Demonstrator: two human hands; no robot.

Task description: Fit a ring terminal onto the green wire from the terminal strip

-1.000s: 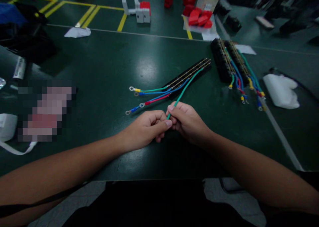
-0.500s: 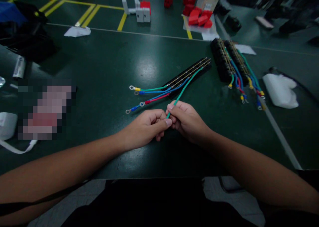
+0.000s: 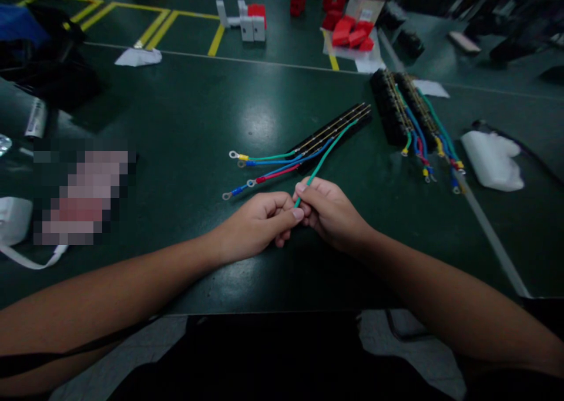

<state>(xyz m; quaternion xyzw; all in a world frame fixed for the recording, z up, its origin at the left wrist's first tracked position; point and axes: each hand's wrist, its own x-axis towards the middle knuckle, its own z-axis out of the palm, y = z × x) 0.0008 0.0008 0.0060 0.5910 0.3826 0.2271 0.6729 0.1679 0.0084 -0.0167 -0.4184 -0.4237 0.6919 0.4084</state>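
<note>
One green wire (image 3: 326, 153): pinched in the grip of left hand (image 3: 259, 225) and right hand (image 3: 332, 213).
Black strip (image 3: 326, 132): beyond the hands, on bench (image 3: 185, 119).

a broad bare stretch of green tabletop (image 3: 185, 110) gives a hand room to pass between the pixelated flat object (image 3: 88, 195) and the ring-lugged wires (image 3: 271, 156). those wires fan leftward from the black terminal strip (image 3: 335, 128), while the green wire (image 3: 321, 159) slants down to the right hand (image 3: 332, 213), with the left hand (image 3: 264, 222) close against it, blocking the near side. right of the strip, a lane narrows at its far end beside the two wired strips (image 3: 390, 110).
</note>
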